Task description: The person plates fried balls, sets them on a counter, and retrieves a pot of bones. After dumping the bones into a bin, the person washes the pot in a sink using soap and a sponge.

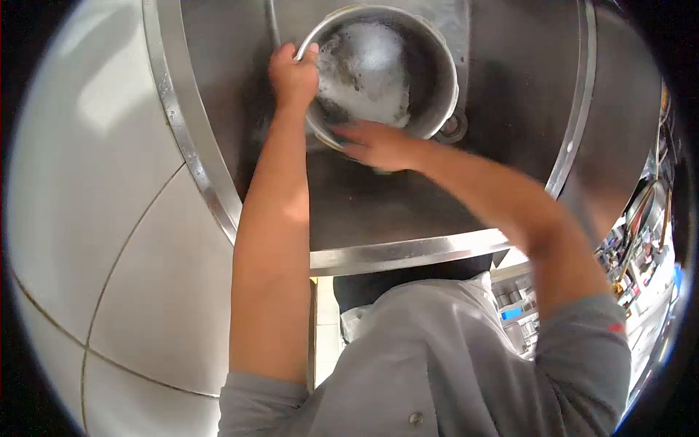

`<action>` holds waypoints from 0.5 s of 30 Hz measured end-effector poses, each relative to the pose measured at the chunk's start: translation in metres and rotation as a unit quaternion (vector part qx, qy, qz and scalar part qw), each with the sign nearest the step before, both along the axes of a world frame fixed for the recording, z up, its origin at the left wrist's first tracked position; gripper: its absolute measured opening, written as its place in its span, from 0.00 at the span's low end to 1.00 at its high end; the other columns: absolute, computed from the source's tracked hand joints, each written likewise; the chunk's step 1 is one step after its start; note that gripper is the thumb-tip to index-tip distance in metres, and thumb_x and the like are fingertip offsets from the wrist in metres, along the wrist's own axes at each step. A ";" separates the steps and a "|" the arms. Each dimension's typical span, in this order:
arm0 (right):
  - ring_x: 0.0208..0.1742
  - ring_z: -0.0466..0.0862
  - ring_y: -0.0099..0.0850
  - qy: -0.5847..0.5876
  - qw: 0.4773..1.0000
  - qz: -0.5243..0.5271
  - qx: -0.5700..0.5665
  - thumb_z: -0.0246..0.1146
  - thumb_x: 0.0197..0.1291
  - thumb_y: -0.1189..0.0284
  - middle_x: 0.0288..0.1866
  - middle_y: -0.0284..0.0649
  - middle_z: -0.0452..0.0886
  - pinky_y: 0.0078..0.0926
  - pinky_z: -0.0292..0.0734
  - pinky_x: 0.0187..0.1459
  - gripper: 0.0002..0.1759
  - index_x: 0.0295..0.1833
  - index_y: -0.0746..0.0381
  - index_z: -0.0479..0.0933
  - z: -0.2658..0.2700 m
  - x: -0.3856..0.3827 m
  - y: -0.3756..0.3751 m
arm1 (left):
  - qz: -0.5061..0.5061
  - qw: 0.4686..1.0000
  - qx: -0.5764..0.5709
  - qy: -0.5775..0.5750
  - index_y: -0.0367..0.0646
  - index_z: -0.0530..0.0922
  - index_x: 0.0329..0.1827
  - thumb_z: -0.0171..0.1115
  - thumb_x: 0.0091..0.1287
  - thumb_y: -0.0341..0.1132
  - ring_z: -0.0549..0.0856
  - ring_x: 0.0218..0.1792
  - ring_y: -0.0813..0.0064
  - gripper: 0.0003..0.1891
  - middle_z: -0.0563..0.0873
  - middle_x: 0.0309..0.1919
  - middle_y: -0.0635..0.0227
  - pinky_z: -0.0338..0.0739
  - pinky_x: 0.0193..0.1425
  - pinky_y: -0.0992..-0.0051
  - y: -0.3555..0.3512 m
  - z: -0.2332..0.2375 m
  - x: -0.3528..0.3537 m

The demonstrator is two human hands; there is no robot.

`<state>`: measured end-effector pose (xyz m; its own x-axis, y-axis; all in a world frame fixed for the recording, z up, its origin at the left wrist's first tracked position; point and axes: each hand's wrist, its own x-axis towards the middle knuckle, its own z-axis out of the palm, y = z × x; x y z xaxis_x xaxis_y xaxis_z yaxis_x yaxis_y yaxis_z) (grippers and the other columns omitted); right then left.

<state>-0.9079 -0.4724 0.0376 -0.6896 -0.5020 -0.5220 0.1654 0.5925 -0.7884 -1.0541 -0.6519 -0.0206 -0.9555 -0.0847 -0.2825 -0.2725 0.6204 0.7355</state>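
Note:
A round metal pot sits in the stainless steel sink, its open top facing me. Whitish suds and dark patches cover much of its inner bottom. My left hand is closed on the pot's left rim, with the thumb over the edge. At the near rim is my right hand, its fingers reaching left along the edge. Motion smears those fingers, and I cannot make out whether anything is under the palm.
A ring-shaped drain fitting shows just right of the pot. The sink's raised metal front edge runs between me and the basin. White wall tiles stand at left. Shelves with containers and cluttered items are at lower right.

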 end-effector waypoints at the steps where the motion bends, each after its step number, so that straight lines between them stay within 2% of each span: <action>1: 0.73 0.83 0.53 -0.022 0.979 0.170 0.112 0.60 0.75 0.58 0.69 0.56 0.85 0.53 0.76 0.74 0.28 0.74 0.59 0.82 0.004 -0.013 0.041 | 0.012 1.000 0.010 -0.008 0.31 0.80 0.37 0.79 0.69 0.41 0.83 0.42 0.37 0.20 0.86 0.41 0.47 0.77 0.49 0.50 -0.002 -0.002 0.000; 2: 0.73 0.85 0.52 -0.046 0.916 0.333 0.220 0.60 0.75 0.58 0.67 0.52 0.88 0.56 0.79 0.71 0.26 0.73 0.55 0.85 0.009 -0.037 0.069 | -0.028 0.999 -0.018 -0.010 0.31 0.79 0.36 0.79 0.68 0.38 0.83 0.44 0.40 0.18 0.85 0.43 0.46 0.78 0.51 0.51 0.002 0.003 -0.001; 5: 0.70 0.85 0.53 -0.145 0.802 0.435 0.382 0.57 0.75 0.62 0.67 0.54 0.87 0.51 0.77 0.73 0.25 0.71 0.58 0.86 0.029 -0.085 0.057 | 0.010 0.996 -0.016 0.083 0.32 0.79 0.35 0.80 0.66 0.36 0.83 0.46 0.42 0.18 0.84 0.44 0.47 0.77 0.54 0.52 0.011 0.002 0.015; 6: 0.68 0.86 0.54 -0.125 0.875 0.330 0.332 0.58 0.74 0.62 0.66 0.55 0.88 0.50 0.79 0.71 0.25 0.68 0.61 0.87 -0.009 -0.070 0.044 | 0.006 0.990 -0.052 0.132 0.34 0.81 0.34 0.81 0.68 0.40 0.83 0.43 0.50 0.19 0.84 0.40 0.50 0.77 0.54 0.54 0.008 -0.004 0.016; 7: 0.65 0.87 0.54 -0.107 0.931 0.220 0.271 0.58 0.74 0.61 0.64 0.55 0.89 0.49 0.80 0.68 0.24 0.65 0.63 0.88 -0.058 -0.038 0.026 | 0.040 0.989 -0.037 0.135 0.35 0.81 0.34 0.81 0.68 0.40 0.82 0.44 0.50 0.19 0.83 0.39 0.51 0.77 0.56 0.55 0.009 -0.007 0.023; 8: 0.65 0.88 0.54 -0.160 0.977 0.015 0.143 0.57 0.75 0.60 0.63 0.55 0.90 0.49 0.80 0.68 0.25 0.66 0.62 0.87 -0.087 -0.029 -0.013 | 0.071 0.987 -0.021 0.140 0.35 0.80 0.33 0.81 0.68 0.41 0.82 0.44 0.51 0.19 0.82 0.39 0.53 0.77 0.57 0.55 0.014 -0.008 0.027; 9: 0.65 0.88 0.54 -0.201 0.961 -0.191 0.006 0.56 0.77 0.60 0.63 0.54 0.90 0.49 0.80 0.68 0.25 0.67 0.60 0.87 -0.103 -0.032 -0.043 | 0.101 0.984 -0.003 0.148 0.35 0.80 0.33 0.81 0.68 0.41 0.82 0.45 0.51 0.19 0.82 0.38 0.55 0.77 0.58 0.55 0.017 -0.010 0.030; 10: 0.65 0.88 0.55 -0.170 0.969 -0.178 -0.032 0.55 0.78 0.60 0.63 0.55 0.90 0.49 0.80 0.69 0.25 0.68 0.61 0.86 -0.084 -0.040 -0.037 | 0.125 0.983 -0.003 0.137 0.35 0.80 0.34 0.80 0.70 0.43 0.82 0.45 0.53 0.20 0.81 0.39 0.58 0.78 0.58 0.55 0.016 -0.014 0.040; 12: 0.65 0.87 0.58 -0.113 0.974 -0.164 -0.108 0.54 0.79 0.60 0.63 0.58 0.89 0.50 0.80 0.70 0.25 0.68 0.63 0.85 -0.015 -0.053 -0.027 | 0.191 0.980 0.049 0.028 0.36 0.79 0.35 0.78 0.70 0.46 0.83 0.48 0.51 0.22 0.82 0.42 0.54 0.78 0.59 0.55 0.007 -0.015 0.046; 13: 0.64 0.88 0.59 0.149 0.981 0.117 -0.027 0.52 0.79 0.64 0.62 0.58 0.89 0.51 0.80 0.72 0.24 0.69 0.64 0.84 -0.083 -0.015 0.003 | 0.228 0.970 0.077 -0.026 0.36 0.78 0.35 0.77 0.70 0.48 0.83 0.50 0.50 0.23 0.83 0.43 0.52 0.78 0.60 0.55 0.001 -0.015 0.044; 14: 0.66 0.88 0.54 -0.029 0.936 0.323 0.137 0.56 0.77 0.64 0.63 0.55 0.89 0.52 0.79 0.73 0.24 0.68 0.63 0.85 -0.049 -0.036 0.030 | 0.122 0.990 -0.041 -0.049 0.35 0.80 0.37 0.74 0.73 0.52 0.85 0.50 0.46 0.24 0.85 0.45 0.50 0.79 0.57 0.52 -0.008 -0.004 0.030; 15: 0.67 0.87 0.53 -0.052 0.896 0.372 0.237 0.57 0.77 0.62 0.64 0.53 0.89 0.53 0.78 0.73 0.24 0.69 0.62 0.86 -0.012 -0.053 0.054 | 0.029 0.997 -0.071 0.000 0.35 0.80 0.38 0.74 0.73 0.51 0.85 0.49 0.44 0.24 0.85 0.45 0.50 0.80 0.56 0.51 -0.004 0.007 0.016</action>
<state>-0.9605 -0.4181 0.0252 -0.1921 -0.5082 -0.8396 -0.3562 0.8333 -0.4228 -1.0381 -0.6557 -0.0135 -0.9479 -0.1795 -0.2630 -0.3109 0.7006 0.6422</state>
